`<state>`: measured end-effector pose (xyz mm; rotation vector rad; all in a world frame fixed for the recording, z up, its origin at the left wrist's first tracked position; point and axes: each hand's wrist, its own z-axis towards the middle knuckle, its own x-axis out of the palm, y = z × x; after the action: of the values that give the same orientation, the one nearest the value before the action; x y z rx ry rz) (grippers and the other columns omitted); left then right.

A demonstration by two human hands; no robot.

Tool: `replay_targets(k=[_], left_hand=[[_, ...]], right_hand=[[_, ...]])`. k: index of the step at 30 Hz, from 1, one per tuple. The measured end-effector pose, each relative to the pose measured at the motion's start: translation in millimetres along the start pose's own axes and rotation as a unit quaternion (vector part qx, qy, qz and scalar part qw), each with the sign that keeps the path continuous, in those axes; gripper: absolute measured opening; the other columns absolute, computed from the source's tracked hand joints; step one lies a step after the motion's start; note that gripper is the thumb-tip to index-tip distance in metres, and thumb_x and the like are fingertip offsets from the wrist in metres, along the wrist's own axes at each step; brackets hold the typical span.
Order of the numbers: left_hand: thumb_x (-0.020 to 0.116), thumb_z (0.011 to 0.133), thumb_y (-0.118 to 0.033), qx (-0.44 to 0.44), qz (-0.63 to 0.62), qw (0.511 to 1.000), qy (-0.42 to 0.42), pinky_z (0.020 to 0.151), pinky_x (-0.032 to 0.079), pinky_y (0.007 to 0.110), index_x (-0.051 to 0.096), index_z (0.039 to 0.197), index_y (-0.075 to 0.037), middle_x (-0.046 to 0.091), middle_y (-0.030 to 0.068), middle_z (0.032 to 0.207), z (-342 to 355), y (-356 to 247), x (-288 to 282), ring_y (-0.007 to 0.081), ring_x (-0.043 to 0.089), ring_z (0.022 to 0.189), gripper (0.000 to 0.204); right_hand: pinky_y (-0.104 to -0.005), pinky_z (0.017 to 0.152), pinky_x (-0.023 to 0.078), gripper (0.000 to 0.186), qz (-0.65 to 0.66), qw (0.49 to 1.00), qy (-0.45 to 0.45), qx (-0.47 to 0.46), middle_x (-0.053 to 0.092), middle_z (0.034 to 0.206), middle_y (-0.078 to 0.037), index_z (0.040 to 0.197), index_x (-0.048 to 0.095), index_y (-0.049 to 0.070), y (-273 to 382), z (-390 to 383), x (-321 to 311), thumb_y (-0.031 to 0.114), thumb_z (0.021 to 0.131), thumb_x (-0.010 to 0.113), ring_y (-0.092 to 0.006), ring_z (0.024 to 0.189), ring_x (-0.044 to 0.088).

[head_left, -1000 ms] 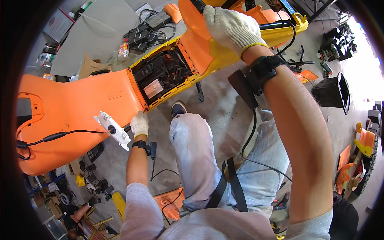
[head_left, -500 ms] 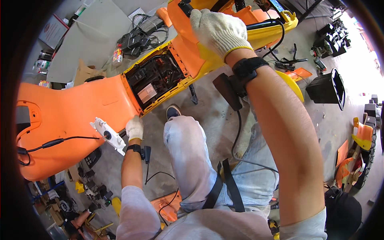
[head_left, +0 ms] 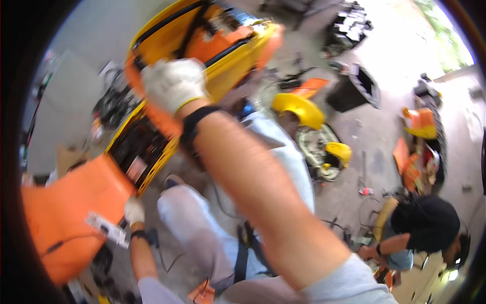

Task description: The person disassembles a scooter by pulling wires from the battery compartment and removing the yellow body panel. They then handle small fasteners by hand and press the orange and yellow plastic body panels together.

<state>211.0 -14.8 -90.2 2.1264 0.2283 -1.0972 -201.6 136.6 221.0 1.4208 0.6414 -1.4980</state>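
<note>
A large orange and yellow scooter-like vehicle body (head_left: 71, 197) runs diagonally from lower left to top centre. My right hand (head_left: 174, 83), in a white knit glove, is closed at the orange edge of its upper section, beside a small black part; motion blur and the fist hide the exact grip. Lower down, my gloved left hand (head_left: 134, 210) is curled at the orange body's near edge. Next to it lies a white plate-like part (head_left: 107, 229) with a black cable. Between my hands is an open bay (head_left: 139, 144) with dark wiring inside and a yellow rim.
At the right, another person (head_left: 422, 223) in a black top bends down. On the floor are a yellow curved panel (head_left: 301, 110), a black bin (head_left: 354, 91) and an orange-yellow panel (head_left: 420, 122). A pile of black cables (head_left: 119, 99) lies beyond the vehicle.
My view has swung to the right, so the vehicle and both hands appear further left, and the picture is blurred. Both hands stay at the vehicle. The other person now shows.
</note>
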Motion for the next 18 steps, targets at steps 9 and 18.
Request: replay_targets(k=[9, 18], left_hand=[[0.054, 0.089, -0.019, -0.117, -0.348, 0.922, -0.125, 0.066, 0.049, 0.051, 0.062, 0.086, 0.010, 0.065, 0.0292, 0.082, 10.4, 22.1, 5.9, 0.0447, 0.064, 0.076, 0.030], [0.054, 0.089, -0.021, -0.165, -0.345, 0.916, -0.117, 0.065, 0.048, 0.052, 0.062, 0.082, 0.009, 0.064, 0.0291, 0.081, 18.0, 24.3, 7.5, 0.0454, 0.063, 0.075, 0.032]], right_hand=[[-0.0438, 0.070, 0.050, 0.022, 0.098, 0.992, -0.040, 0.062, 0.068, 0.098, -0.009, 0.096, 0.072, 0.019, 8.5, 3.5, 19.9, 0.030, 0.091, 0.053, -0.0254, 0.086, 0.069], [-0.0447, 0.071, 0.051, 0.022, 0.154, 0.985, -0.015, 0.081, 0.067, 0.095, -0.010, 0.096, 0.073, 0.016, 11.9, 1.0, 7.1, 0.027, 0.090, 0.054, -0.0270, 0.088, 0.069]])
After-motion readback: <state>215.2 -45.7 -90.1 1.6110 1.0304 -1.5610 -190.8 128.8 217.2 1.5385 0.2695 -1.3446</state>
